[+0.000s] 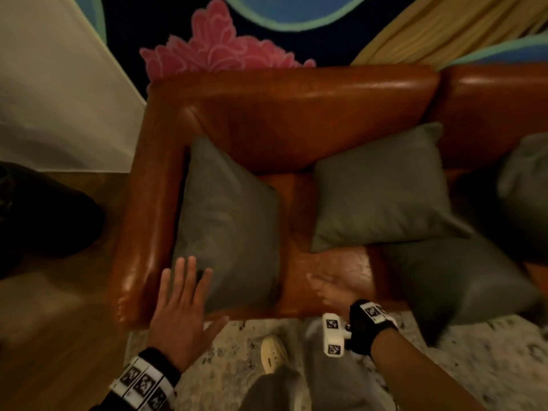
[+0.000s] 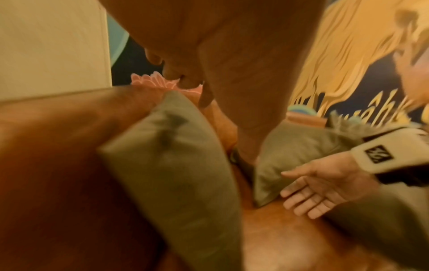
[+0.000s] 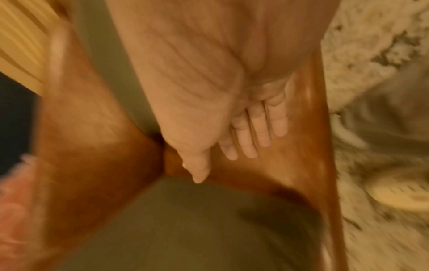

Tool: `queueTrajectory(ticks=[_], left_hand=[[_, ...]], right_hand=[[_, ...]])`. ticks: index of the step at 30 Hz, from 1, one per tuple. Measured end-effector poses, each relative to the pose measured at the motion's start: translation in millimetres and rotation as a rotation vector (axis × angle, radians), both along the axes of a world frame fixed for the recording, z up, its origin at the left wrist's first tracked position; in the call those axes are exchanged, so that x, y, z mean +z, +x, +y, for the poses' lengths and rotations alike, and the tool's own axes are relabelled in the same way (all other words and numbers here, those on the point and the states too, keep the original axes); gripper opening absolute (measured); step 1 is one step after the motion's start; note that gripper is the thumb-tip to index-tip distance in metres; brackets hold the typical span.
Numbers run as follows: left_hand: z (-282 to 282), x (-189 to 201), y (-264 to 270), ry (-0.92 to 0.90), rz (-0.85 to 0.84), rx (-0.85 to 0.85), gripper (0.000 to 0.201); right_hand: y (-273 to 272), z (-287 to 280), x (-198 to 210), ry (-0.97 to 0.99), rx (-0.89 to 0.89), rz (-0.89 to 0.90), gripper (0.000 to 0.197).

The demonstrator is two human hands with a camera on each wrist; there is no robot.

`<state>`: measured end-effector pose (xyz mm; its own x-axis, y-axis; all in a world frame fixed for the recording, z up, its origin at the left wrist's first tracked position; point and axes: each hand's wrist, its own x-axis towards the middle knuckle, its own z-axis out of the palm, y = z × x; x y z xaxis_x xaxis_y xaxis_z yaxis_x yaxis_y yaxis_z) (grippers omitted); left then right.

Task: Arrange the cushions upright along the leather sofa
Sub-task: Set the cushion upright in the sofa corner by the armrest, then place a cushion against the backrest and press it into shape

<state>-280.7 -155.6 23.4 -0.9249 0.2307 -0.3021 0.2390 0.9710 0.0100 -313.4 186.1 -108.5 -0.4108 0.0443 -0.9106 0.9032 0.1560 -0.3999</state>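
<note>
The brown leather sofa [image 1: 296, 114] carries several grey-green cushions. One cushion [image 1: 228, 221] leans against the left armrest, also shown as the cushion [image 2: 171, 165] in the left wrist view. A second cushion [image 1: 382, 185] leans on the backrest. A darker third cushion [image 1: 456, 280] lies flat at the seat's front right. My left hand [image 1: 189, 289] is spread with straight fingers over the near corner of the armrest cushion; I cannot tell if it touches. My right hand [image 1: 335, 283], blurred, is flat and holds nothing over the bare seat, shown as the right hand [image 2: 318, 190] and the right hand [image 3: 250, 132].
A further grey cushion [image 1: 525, 185] sits blurred at the far right of the sofa. A pale speckled rug [image 1: 474, 366] lies under my shoe [image 1: 272, 351]. Wood floor [image 1: 44, 336] and a dark object [image 1: 44, 209] are left of the armrest. A painted wall stands behind the sofa.
</note>
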Motion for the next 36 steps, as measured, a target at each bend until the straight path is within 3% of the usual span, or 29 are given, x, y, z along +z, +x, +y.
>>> queueTrajectory(ticks=[1, 4, 5, 9, 11, 13, 14, 16, 21, 24, 30, 36], left_hand=[[11.1, 1.4, -2.1, 0.041, -0.005, -0.01, 0.088], [46.7, 1.8, -11.5, 0.161, 0.02, -0.093, 0.062], [59.5, 2.2, -15.8, 0.185, 0.033, -0.127, 0.057], [111.8, 5.3, -32.0, 0.227, 0.006, -0.241, 0.045], [136.8, 6.2, -37.5, 0.221, -0.045, -0.251, 0.04], [158.5, 2.1, -40.3, 0.222, -0.102, -0.241, 0.034], [168.4, -0.4, -41.2, 0.216, -0.131, -0.237, 0.033], [187.3, -5.6, -42.4, 0.188, -0.178, -0.226, 0.034], [242.4, 6.5, -50.2, 0.178, -0.272, -0.18, 0.033], [269.6, 3.1, -55.7, 0.222, -0.281, -0.064, 0.028], [319.6, -6.7, -61.4, 0.271, -0.376, 0.229, 0.042], [347.4, -20.4, -52.0, 0.285, -0.439, 0.456, 0.062]], right_hand=[[2.3, 20.9, 12.6, 0.042, -0.038, 0.045, 0.093], [10.3, 87.4, 46.2, 0.24, -0.098, 0.137, 0.035], [12.2, 110.2, 54.2, 0.314, -0.121, 0.158, 0.031], [13.8, 184.1, 95.2, 0.423, -0.321, 0.253, 0.087], [12.7, 209.8, 116.6, 0.456, -0.331, 0.254, 0.09], [7.5, 232.8, 121.0, 0.515, -0.34, 0.26, 0.111], [3.4, 242.6, 120.8, 0.528, -0.327, 0.253, 0.108], [-4.9, 259.0, 116.2, 0.542, -0.263, 0.246, 0.091], [-40.5, 289.9, 117.2, 0.56, -0.029, 0.255, 0.103], [-64.0, 304.9, 106.8, 0.551, 0.094, 0.235, 0.102], [-94.4, 322.5, 98.9, 0.653, 0.437, 0.27, 0.039], [-121.2, 314.8, 131.8, 0.542, 0.65, 0.515, 0.019]])
